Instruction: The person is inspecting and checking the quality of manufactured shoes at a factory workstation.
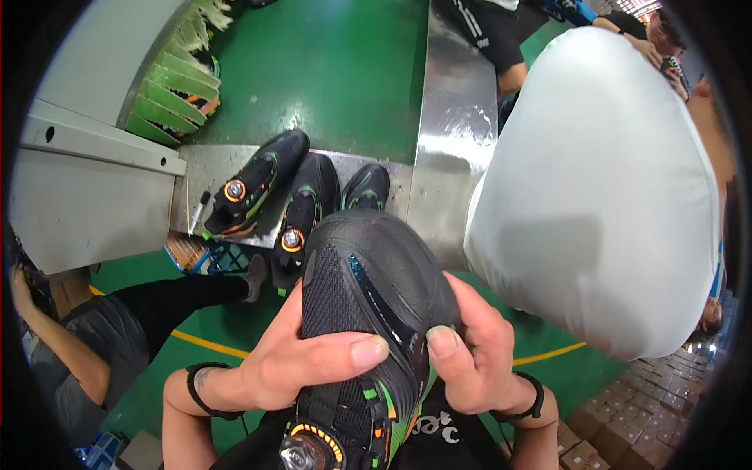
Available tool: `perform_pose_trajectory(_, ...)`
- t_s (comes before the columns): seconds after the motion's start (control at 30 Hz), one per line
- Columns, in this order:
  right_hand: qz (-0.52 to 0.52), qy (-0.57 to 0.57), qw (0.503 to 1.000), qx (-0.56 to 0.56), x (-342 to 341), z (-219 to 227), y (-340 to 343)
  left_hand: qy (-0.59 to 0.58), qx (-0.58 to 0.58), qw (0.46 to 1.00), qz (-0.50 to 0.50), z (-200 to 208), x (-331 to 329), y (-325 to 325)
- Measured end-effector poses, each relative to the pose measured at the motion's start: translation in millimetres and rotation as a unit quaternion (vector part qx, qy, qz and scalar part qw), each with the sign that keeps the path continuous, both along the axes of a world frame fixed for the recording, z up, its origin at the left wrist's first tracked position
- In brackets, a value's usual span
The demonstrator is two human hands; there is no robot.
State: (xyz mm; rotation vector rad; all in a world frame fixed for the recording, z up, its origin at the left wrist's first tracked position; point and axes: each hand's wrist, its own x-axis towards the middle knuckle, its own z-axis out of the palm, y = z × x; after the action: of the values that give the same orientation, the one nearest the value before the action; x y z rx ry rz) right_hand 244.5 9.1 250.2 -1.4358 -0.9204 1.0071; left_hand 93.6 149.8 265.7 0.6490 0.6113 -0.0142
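Note:
A black sneaker (380, 274) with green and orange trim is held up close, its toe pointing away from me and its dial fastener near my body. My left hand (301, 352) is closed round its left side, thumb lying across the upper. On the other side my right hand (474, 352) grips the forefoot, with the thumb pressed on the edge of the upper. The fingers under the shoe are hidden. Beyond it, three similar black shoes lie on a metal ledge: a left one (266, 176), a middle one (313, 192) and a right one (366, 186), partly covered.
A green conveyor belt (321, 78) runs beyond the ledge (399, 176). At left stands a pale machine (86, 188) with a green strip curtain (174, 94); a marker pen (199, 213) lies beside it. A large white rounded object (595, 196) fills the right. Other people work nearby.

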Motion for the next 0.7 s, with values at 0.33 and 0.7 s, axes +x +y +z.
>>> perform_pose_trajectory(0.33, -0.014, 0.227, 0.974, -0.008, 5, -14, 4, 0.067, -0.038, 0.997, 0.001, -3, 12, 0)
perform_pose_trajectory(0.7, 0.038, 0.116, 0.991, 0.046, 32, -1, -9, 0.047, -0.030, 0.997, -0.050, 20, 30, -2)
